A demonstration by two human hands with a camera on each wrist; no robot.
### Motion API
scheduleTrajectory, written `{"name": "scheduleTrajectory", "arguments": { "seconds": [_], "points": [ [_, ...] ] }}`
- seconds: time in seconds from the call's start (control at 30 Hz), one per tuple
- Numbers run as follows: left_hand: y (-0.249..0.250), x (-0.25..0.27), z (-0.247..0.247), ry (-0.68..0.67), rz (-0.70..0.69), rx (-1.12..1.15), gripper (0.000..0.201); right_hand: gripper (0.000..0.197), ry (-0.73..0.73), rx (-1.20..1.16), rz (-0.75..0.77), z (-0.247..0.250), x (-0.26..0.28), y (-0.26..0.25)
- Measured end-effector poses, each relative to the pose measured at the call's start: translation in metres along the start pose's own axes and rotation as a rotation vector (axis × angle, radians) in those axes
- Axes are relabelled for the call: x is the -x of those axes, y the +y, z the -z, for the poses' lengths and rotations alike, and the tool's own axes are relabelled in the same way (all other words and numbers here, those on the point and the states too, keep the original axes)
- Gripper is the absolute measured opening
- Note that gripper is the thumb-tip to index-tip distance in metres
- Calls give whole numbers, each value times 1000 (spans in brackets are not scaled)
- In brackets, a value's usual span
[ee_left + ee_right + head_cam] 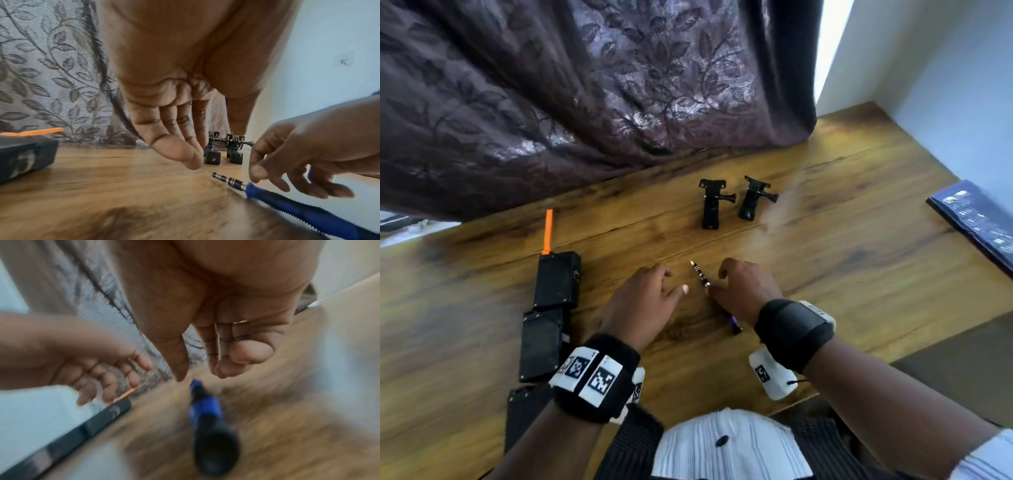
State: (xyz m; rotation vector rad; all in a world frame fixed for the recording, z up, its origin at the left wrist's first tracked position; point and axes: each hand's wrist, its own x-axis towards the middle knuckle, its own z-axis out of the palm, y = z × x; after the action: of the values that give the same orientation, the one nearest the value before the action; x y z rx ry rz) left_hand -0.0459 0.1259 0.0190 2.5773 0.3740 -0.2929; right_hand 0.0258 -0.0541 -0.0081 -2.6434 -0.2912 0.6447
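Note:
A precision screwdriver (700, 275) with a blue handle (273, 196) and black ringed shaft lies on the wooden table (842, 274), tip pointing away from me. My right hand (719, 282) hovers over its handle with thumb (257, 170) and fingers apart, not gripping it; the blurred right wrist view shows the handle (205, 408) below the spread fingertips. My left hand (671, 282) hangs just left of the tip, its fingers (176, 146) relaxed and holding nothing. Two black camera mounts (710, 204) (753, 198) stand beyond the hands.
A black hinged case (556, 281) with an orange pry tool (548, 233) sticking out lies along the left. A dark patterned curtain (585, 85) hangs over the table's back. A dark blue box (976, 222) sits at the right edge near the white wall.

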Motion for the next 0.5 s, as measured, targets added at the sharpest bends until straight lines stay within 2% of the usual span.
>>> {"name": "scheduleTrajectory", "arguments": {
  "seconds": [0.13, 0.3, 0.43, 0.5],
  "points": [
    [26, -13, -9, -24, -81, 6, 37, 35, 151, -44, -119, 47, -6, 73],
    [70, -24, -28, -55, -227, 12, 34, 47, 378, 80, -426, 124, -1, 213],
    [103, -32, -41, -109, -333, -41, 35, 56, 426, 146, -624, 169, 10, 296],
    [115, -38, -47, -125, -363, -60, 36, 60, 402, 185, -666, 179, 11, 327]
  ]
}}
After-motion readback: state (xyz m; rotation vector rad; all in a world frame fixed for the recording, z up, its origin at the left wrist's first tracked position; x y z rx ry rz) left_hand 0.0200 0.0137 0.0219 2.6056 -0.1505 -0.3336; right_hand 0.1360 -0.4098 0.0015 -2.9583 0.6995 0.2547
